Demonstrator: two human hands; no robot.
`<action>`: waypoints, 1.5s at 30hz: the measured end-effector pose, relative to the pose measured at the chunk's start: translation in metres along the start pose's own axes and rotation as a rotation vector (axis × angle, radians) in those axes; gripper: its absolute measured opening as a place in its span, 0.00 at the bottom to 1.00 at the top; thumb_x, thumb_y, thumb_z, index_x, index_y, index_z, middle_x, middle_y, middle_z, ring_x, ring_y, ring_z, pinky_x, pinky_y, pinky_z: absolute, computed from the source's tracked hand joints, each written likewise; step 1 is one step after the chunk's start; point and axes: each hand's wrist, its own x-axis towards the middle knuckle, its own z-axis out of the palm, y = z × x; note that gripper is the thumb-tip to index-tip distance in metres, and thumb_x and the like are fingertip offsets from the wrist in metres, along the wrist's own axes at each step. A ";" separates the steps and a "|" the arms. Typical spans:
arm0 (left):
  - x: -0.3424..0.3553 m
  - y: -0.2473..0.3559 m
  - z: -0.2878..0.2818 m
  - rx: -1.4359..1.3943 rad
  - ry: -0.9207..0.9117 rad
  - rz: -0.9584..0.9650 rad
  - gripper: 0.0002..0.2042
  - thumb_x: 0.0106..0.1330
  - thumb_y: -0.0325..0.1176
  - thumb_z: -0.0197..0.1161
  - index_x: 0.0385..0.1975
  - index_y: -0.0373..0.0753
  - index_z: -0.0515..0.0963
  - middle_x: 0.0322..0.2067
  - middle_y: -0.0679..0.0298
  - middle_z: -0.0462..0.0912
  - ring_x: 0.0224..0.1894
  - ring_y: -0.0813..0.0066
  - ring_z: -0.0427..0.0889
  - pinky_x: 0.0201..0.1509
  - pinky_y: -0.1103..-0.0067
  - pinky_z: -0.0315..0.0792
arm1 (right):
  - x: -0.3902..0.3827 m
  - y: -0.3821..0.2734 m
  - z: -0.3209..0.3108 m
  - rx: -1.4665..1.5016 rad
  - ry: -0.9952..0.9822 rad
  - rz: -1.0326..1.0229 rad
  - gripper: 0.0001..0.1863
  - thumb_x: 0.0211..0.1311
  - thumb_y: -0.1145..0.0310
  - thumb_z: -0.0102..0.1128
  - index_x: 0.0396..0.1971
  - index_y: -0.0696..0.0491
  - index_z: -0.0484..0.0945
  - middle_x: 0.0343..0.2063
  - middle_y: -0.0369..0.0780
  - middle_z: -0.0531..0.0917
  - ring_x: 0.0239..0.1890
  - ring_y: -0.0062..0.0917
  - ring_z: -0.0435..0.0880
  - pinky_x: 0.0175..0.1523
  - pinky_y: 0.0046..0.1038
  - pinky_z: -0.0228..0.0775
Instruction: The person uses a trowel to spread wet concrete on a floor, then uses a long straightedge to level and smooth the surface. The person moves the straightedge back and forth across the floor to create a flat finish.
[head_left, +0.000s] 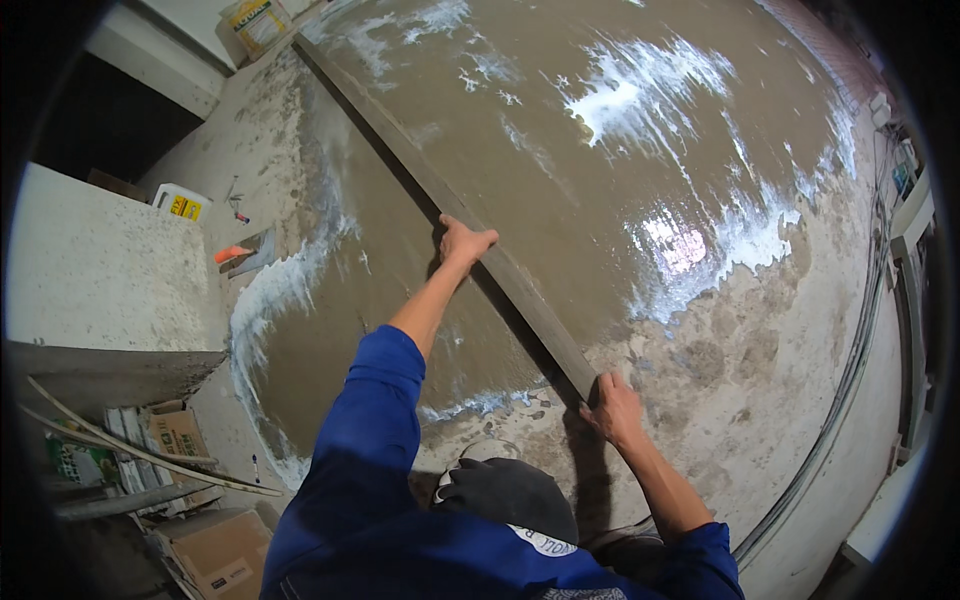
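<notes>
A long, narrow grey straightedge board (525,300) runs diagonally from the upper left to the lower middle, over a wet cement layer (560,180). My left hand (465,243) grips the board around its middle, with the thumb toward its right side. At the near end, my right hand (615,408) is closed on the board, with the arm coming from the lower right. The undersides of the fingers are hidden. Whitish foam or slurry (640,90) streaks the wet surface and its edges. A dark shadow lies along the board's left side.
An orange-handled trowel (232,253) lies at the left, near a white jug (183,205) with a yellow label. A bag (255,25) stands at the far left. Cables (845,390) run along the right wall. Cardboard boxes (215,555) and hoses (140,447) sit at the lower left.
</notes>
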 end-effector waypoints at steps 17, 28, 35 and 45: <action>0.028 0.010 -0.013 -0.083 -0.059 0.013 0.62 0.45 0.44 0.75 0.72 0.22 0.36 0.66 0.33 0.62 0.68 0.46 0.68 0.70 0.68 0.66 | 0.022 -0.018 -0.007 0.042 -0.022 0.047 0.29 0.47 0.60 0.77 0.44 0.54 0.69 0.44 0.48 0.76 0.46 0.52 0.80 0.46 0.48 0.76; 0.053 0.019 -0.015 -0.061 -0.042 0.010 0.62 0.45 0.44 0.75 0.72 0.23 0.35 0.65 0.34 0.64 0.66 0.48 0.70 0.69 0.68 0.66 | 0.037 -0.022 -0.006 0.037 0.050 0.037 0.30 0.43 0.60 0.79 0.40 0.55 0.69 0.40 0.47 0.75 0.41 0.51 0.81 0.43 0.47 0.75; 0.047 0.012 0.001 -0.041 -0.044 0.026 0.62 0.43 0.42 0.74 0.72 0.22 0.36 0.62 0.35 0.69 0.65 0.47 0.71 0.69 0.68 0.67 | 0.028 -0.012 -0.009 0.059 0.005 0.033 0.30 0.46 0.61 0.77 0.44 0.54 0.68 0.44 0.48 0.74 0.44 0.53 0.80 0.44 0.50 0.76; 0.032 -0.008 -0.008 -0.051 0.094 0.314 0.60 0.51 0.55 0.74 0.72 0.23 0.41 0.66 0.34 0.62 0.68 0.46 0.67 0.70 0.65 0.63 | 0.005 0.023 -0.028 -0.082 0.174 -0.127 0.39 0.51 0.42 0.71 0.52 0.56 0.69 0.41 0.48 0.73 0.43 0.48 0.77 0.46 0.45 0.70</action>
